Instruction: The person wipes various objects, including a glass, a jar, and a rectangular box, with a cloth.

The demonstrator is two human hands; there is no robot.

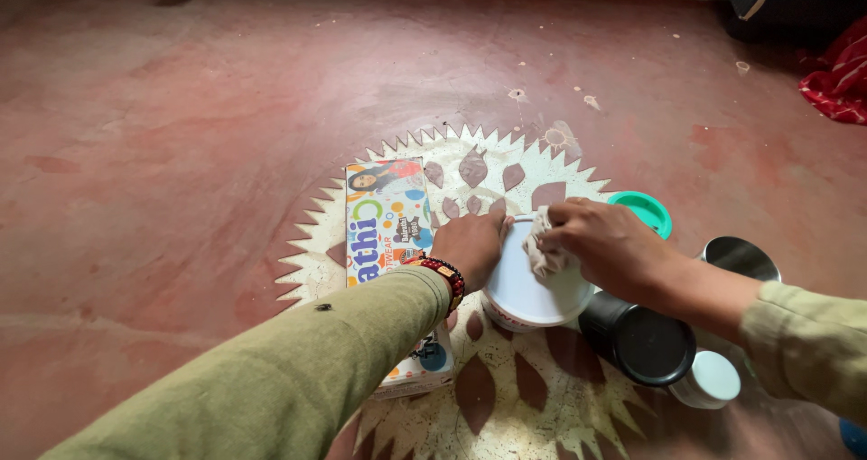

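Observation:
A round white tub (531, 290) with a flat white lid stands on the painted floor pattern. My left hand (470, 246) grips its left edge and steadies it. My right hand (603, 246) presses a small crumpled pale cloth (545, 250) onto the lid's top right part. Both arms wear olive sleeves, and a red and black bead bracelet (445, 274) circles my left wrist.
A colourful printed cardboard box (386, 234) lies under my left forearm. A black round container (639, 339), a small white lid (710, 378), a steel cup (741, 257) and a green lid (644, 210) sit to the right. Red cloth (840, 76) lies far right.

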